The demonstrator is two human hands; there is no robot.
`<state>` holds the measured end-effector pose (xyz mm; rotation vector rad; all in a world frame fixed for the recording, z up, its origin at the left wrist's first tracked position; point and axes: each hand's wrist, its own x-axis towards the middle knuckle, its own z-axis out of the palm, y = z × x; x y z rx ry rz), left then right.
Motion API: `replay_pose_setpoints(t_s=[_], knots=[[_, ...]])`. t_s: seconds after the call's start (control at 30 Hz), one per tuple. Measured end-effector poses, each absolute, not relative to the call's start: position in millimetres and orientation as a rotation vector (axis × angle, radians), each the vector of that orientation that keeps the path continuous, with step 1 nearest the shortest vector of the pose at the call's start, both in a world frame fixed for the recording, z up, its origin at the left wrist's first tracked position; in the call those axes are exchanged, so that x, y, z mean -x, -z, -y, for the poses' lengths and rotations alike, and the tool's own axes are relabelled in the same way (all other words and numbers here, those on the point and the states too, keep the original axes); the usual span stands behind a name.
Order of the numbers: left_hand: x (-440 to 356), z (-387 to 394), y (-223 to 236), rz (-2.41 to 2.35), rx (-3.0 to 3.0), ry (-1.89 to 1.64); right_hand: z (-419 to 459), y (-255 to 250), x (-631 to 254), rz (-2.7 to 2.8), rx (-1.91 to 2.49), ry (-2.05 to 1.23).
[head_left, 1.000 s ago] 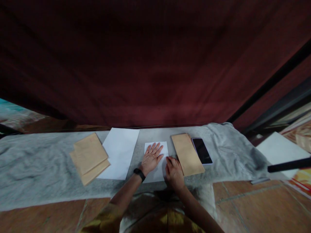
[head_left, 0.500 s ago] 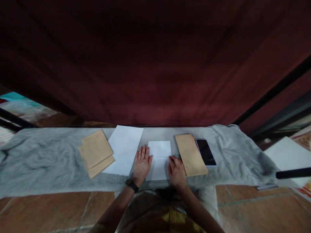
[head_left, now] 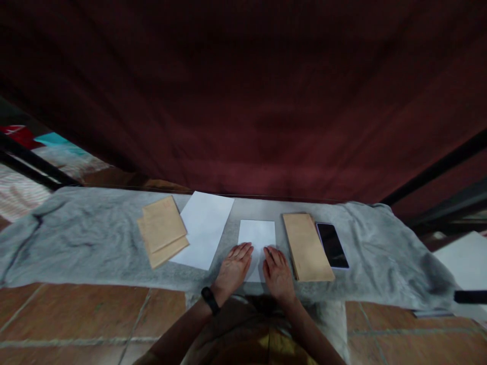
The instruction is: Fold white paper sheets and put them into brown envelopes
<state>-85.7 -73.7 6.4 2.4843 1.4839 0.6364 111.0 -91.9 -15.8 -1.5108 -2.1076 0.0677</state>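
Observation:
A small white sheet of paper (head_left: 257,231) lies flat on the grey cloth in front of me, its lower part partly covered by my hands. My left hand (head_left: 235,264) rests open on the sheet's left side, fingers together and stretched out. On the right side, my right hand (head_left: 278,271) lies with its fingers extended and slightly bent, the tips touching the paper. Neither hand grasps anything. To the left is a larger white sheet (head_left: 205,230), partly overlapped by brown paper envelopes (head_left: 164,225). A stack of longer brown envelopes (head_left: 308,248) lies close to my right hand.
A dark-screened phone (head_left: 333,245) sits at the right of the envelope stack. The grey cloth (head_left: 99,238) covers a long, narrow surface. Behind it hangs a dark red curtain (head_left: 258,142). Another white sheet (head_left: 466,261) is at the far right, beside a dark bar.
My left hand has moved from the small sheet's left edge inward onto it. The right hand's fingers have straightened over the paper. The whole view has shifted slightly.

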Motion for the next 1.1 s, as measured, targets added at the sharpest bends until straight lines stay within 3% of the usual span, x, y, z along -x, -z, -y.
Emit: replay_pose_setpoints(t_s=[0.37, 1.1], knots=[[92, -7, -14, -1.618, -1.103, -1.136, 94, 13, -111, 2.127, 1.562, -0.004], [103, -3, -20, -1.248, -1.203, -0.965, 93, 8, -116, 2.120, 1.554, -0.126]])
